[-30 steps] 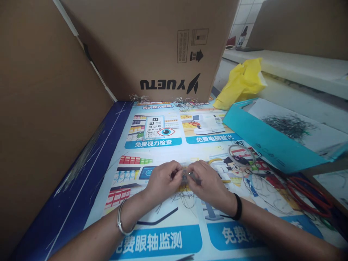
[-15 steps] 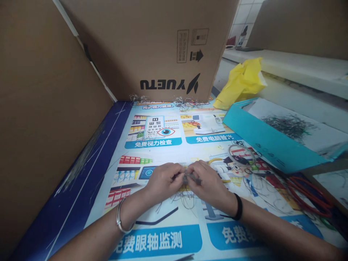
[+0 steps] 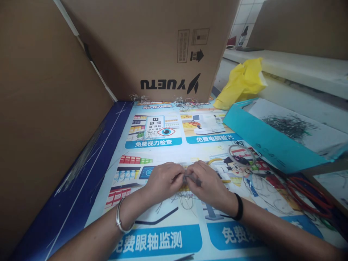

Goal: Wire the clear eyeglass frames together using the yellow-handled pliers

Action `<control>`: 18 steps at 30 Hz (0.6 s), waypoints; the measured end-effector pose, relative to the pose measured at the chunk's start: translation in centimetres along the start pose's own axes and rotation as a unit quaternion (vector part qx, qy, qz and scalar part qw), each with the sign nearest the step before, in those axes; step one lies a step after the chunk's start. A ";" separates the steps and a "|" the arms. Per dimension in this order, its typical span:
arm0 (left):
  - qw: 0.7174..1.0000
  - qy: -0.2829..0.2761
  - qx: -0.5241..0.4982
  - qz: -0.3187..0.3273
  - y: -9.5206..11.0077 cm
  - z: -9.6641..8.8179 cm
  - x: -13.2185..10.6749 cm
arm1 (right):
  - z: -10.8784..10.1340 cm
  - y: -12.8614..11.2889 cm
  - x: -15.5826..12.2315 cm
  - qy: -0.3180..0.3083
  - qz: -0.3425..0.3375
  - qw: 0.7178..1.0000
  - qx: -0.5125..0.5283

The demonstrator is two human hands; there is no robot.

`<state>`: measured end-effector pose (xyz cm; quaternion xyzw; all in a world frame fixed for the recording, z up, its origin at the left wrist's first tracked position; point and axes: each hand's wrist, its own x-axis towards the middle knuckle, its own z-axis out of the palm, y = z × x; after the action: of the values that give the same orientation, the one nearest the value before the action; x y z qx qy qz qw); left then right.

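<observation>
My left hand (image 3: pixel 163 179) and my right hand (image 3: pixel 208 183) meet at the middle of the printed poster mat (image 3: pixel 152 141), fingers pinched together on a small grey metal part (image 3: pixel 187 177) between them. Thin wires (image 3: pixel 185 201) trail from under the hands toward me. My left wrist wears a silver bangle (image 3: pixel 119 217); the right wrist wears a black band (image 3: pixel 239 206). What exactly the fingertips grip is too small to make out.
A large cardboard box (image 3: pixel 152 47) stands behind, and a cardboard wall (image 3: pixel 40 108) closes the left. At the right lies a teal tray (image 3: pixel 266 141) holding a heap of wire bits (image 3: pixel 290 125), with a yellow bag (image 3: pixel 241 81) and red loops (image 3: pixel 307 194) nearby.
Both hands stay together in nearly the same spot; the fingers shift slightly around the small part.
</observation>
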<state>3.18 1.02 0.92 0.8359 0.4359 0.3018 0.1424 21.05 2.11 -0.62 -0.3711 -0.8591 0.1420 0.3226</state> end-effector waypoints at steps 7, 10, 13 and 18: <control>1.000 -0.004 -0.008 -0.003 0.2 -0.3 0.1 | -0.2 0.0 0.1 -0.010 0.009 1.000 -0.001; 1.000 0.005 -0.017 -0.009 0.1 -0.2 0.0 | -0.3 -0.1 0.0 -0.025 0.029 0.999 0.008; 0.999 0.027 -0.024 -0.018 0.0 -0.2 0.1 | -0.7 -0.1 0.0 -0.039 0.043 0.998 0.024; 0.998 0.053 -0.026 -0.015 0.0 -0.5 0.2 | -3.2 1.0 -0.2 -0.096 0.006 0.994 -0.041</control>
<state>2.99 1.21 1.38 0.8080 0.4474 0.3549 0.1448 23.80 2.69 1.17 -0.3736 -0.8892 0.1434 0.2219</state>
